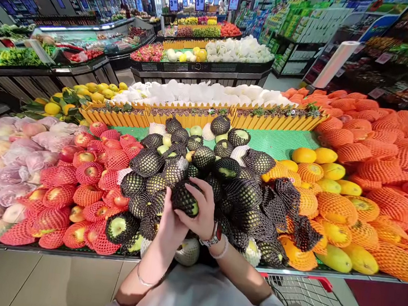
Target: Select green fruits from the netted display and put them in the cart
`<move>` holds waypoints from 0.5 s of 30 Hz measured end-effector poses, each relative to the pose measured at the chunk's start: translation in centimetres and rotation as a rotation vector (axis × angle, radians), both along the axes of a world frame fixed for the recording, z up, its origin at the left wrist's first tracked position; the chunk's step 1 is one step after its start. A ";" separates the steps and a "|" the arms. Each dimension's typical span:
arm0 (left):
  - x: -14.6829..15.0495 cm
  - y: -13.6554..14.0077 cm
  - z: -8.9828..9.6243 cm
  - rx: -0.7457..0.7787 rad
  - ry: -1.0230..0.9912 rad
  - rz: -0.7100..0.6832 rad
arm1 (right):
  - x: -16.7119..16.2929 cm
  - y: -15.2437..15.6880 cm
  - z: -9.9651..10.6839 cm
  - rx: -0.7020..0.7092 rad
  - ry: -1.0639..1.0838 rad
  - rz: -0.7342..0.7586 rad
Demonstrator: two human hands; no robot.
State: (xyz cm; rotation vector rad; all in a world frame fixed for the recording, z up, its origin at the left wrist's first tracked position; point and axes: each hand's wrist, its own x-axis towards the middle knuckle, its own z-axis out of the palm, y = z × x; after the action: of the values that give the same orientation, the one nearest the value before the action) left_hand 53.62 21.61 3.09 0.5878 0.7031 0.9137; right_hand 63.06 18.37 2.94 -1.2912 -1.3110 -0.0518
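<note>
Between my two hands is a green fruit in a black foam net (184,198), held just above the pile in the middle of the stand. My left hand (172,218) cups it from the left and below. From the right, my right hand (203,209) wraps round it, with fingers over the top and the thumb underneath. A green patch of the fruit shows at the net's lower right edge. Around and beneath my hands lie several more black-netted fruits (146,162), some with pale green skin showing. The exact kind of fruit is unclear.
Red-netted apples (89,173) lie to the left, wrapped pale fruits (16,151) beyond. To the right are yellow melons (332,253), orange-netted fruits (337,208) and loose black nets (305,232). A small yellow fence (189,118) crosses the back. A shopping cart (319,303) stands at lower right.
</note>
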 end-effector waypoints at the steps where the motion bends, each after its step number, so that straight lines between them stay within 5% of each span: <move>1: 0.5 0.0 0.3 -0.028 -0.003 -0.001 | 0.0 -0.1 0.0 0.026 0.092 0.006; 4: 1.8 -0.1 0.9 0.111 0.016 0.196 | -0.3 -0.3 0.1 0.042 0.457 0.023; 7: 2.0 -0.1 1.1 0.509 0.075 0.460 | -1.1 -0.4 0.1 -0.075 0.843 0.138; 11: 0.9 0.5 1.2 0.917 0.298 0.239 | -1.6 -0.4 0.6 -0.189 1.031 0.306; 15: 0.5 1.2 1.5 0.847 0.344 0.378 | -1.1 -1.0 1.5 -0.252 1.012 0.469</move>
State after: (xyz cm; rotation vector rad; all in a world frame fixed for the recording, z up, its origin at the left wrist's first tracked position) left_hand 54.11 22.79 4.63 1.4184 0.7302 1.4951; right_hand 61.95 17.39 4.47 -0.9430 -0.6929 0.9959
